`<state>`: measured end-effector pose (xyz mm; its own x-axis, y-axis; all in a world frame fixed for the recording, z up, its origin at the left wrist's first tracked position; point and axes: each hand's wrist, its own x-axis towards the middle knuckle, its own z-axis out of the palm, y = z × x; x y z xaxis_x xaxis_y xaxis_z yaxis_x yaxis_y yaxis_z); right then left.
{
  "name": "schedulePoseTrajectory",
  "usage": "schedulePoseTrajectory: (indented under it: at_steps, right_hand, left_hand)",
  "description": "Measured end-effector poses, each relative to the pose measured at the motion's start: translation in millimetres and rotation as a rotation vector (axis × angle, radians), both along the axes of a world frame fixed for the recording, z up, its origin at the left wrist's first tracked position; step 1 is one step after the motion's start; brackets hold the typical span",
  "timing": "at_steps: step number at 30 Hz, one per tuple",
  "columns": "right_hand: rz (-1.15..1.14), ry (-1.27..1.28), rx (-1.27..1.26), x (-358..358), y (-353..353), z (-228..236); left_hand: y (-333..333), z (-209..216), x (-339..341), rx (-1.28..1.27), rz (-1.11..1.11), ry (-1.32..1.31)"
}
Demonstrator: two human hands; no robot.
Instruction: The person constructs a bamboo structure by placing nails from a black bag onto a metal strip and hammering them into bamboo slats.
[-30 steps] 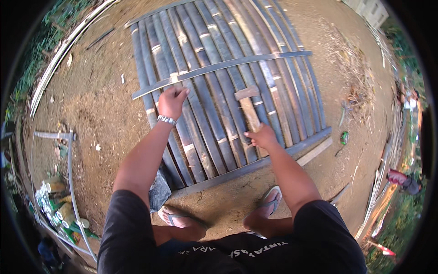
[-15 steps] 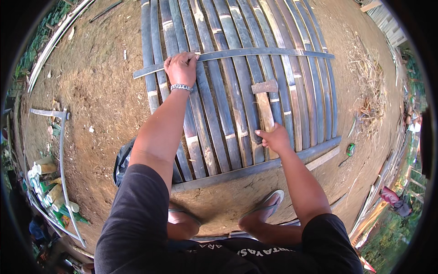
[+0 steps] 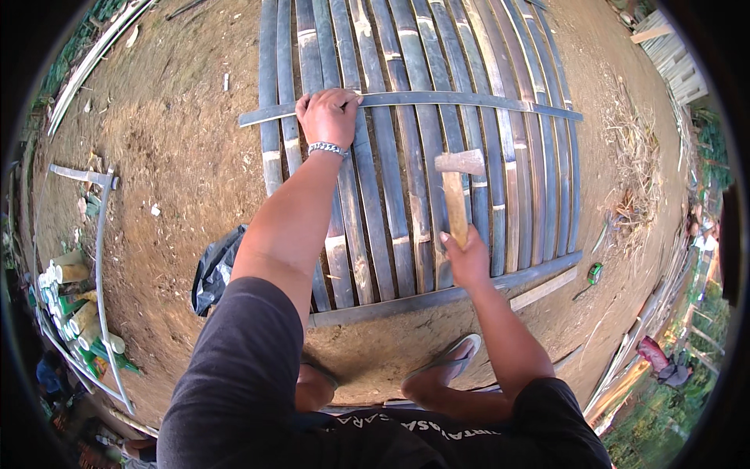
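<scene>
My left hand point(image 3: 326, 119) rests on a long, narrow bamboo strip point(image 3: 437, 98) that lies crosswise over a row of dark bamboo slats point(image 3: 402, 195). Its fingers are curled and pinched together at the strip's upper side; whatever they may hold there is too small to tell. In my right hand point(image 3: 470, 262) is a hatchet point(image 3: 461, 162), gripped by the lower part of its pale wooden handle, with the metal head pointing away from me above the slats. A bamboo rail point(image 3: 445, 289) runs along the slats' near ends.
Beside the slats' left near corner lies a black plastic bag point(image 3: 216, 270). Cut bamboo pieces point(image 3: 82, 316) and a bent pole point(image 3: 101, 258) are at the far left. A small green tool point(image 3: 595, 273) and dry shavings point(image 3: 629, 148) lie on the soil at right. My sandalled feet stand below.
The right hand has drawn slightly nearer to me with the hatchet, whose handle now points more straight away. My left hand stays at the same place on the strip. The view has shifted slightly.
</scene>
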<state>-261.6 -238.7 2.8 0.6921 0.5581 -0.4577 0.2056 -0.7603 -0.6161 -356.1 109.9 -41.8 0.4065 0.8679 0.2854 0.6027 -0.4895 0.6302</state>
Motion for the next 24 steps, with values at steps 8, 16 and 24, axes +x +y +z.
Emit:
schedulePoseTrajectory:
  at_steps: [8, 16, 24]
  right_hand:
    - [0.3, -0.285, 0.211, -23, 138, 40]
    - [0.411, -0.29, -0.015, -20, 167, 35]
    - [0.29, -0.321, 0.186, -20, 158, 41]
  left_hand:
    - [3, -5, -2, 0.03, 0.005, -0.032]
    - [4, -13, -2, 0.09, 0.016, -0.013]
    - [3, -4, -5, -0.013, -0.007, -0.046]
